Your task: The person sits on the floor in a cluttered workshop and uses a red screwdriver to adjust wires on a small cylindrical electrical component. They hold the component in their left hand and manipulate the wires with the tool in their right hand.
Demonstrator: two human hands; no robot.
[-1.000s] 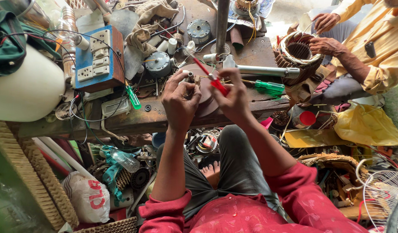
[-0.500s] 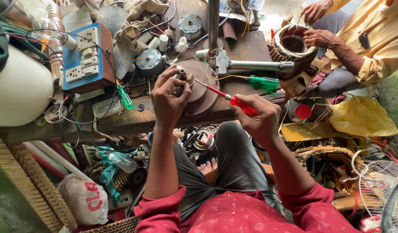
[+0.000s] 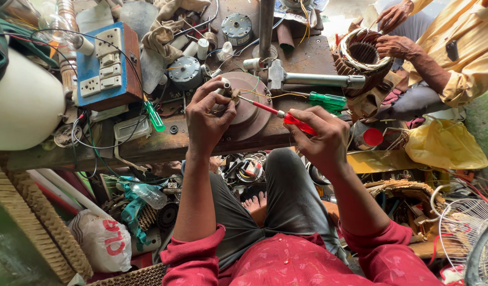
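On the cluttered wooden tabletop (image 3: 148, 151), a blue switch box (image 3: 107, 66) stands at the left beside a green-handled screwdriver (image 3: 154, 117). The left hand (image 3: 209, 119) closes its fingers around a small metal part (image 3: 226, 90) over a round disc (image 3: 252, 108) (near the tabletop's front edge). The right hand (image 3: 320, 140) grips a red-handled screwdriver (image 3: 278, 113), tip at that part.

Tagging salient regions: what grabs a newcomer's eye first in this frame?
The red-handled screwdriver in the right hand, tip at a small part pinched by the left hand over a round motor housing mid-bench. Next, the blue switch board at left and a co-worker's copper-wound stator top right.
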